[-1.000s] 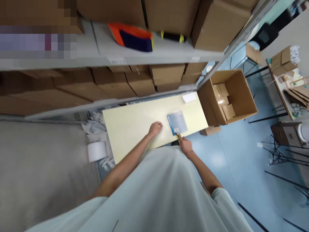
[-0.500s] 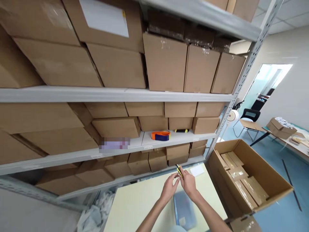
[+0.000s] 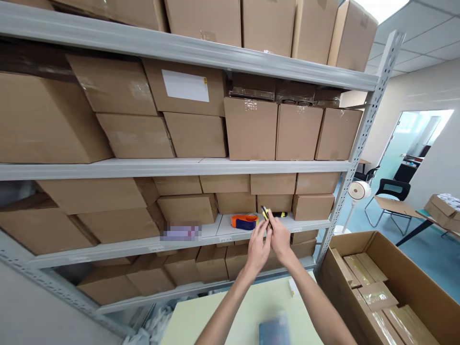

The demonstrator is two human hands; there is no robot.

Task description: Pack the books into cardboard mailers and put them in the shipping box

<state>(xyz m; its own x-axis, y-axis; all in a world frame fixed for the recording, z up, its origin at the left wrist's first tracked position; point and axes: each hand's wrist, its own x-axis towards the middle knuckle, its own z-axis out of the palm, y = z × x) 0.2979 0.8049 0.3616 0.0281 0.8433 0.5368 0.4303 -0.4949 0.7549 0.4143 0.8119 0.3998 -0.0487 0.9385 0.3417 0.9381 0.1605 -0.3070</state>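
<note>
Both of my hands are raised in front of the shelving, above the pale yellow table point(image 3: 230, 316). My right hand point(image 3: 279, 238) grips a small yellow-and-black utility knife point(image 3: 266, 213) that sticks up from the fist. My left hand point(image 3: 259, 249) is cupped against the right one, its fingers touching the knife's lower part. Below them, a blue plastic-wrapped packet point(image 3: 275, 330) lies on the table near its front edge. Just behind the hands, an orange tape dispenser point(image 3: 245, 221) sits on the shelf.
Grey metal shelving point(image 3: 179, 167) packed with closed cardboard boxes fills the view. A large open carton point(image 3: 388, 287) holding flat brown packs stands at the right of the table. A white card point(image 3: 292, 286) lies on the table. A black chair point(image 3: 391, 189) and a second table with boxes point(image 3: 442, 208) stand at the far right.
My view has tilted up from the table to the shelves. My right hand lifted the knife off the table's edge, my left hand joined it, and both rose to shelf height.
</note>
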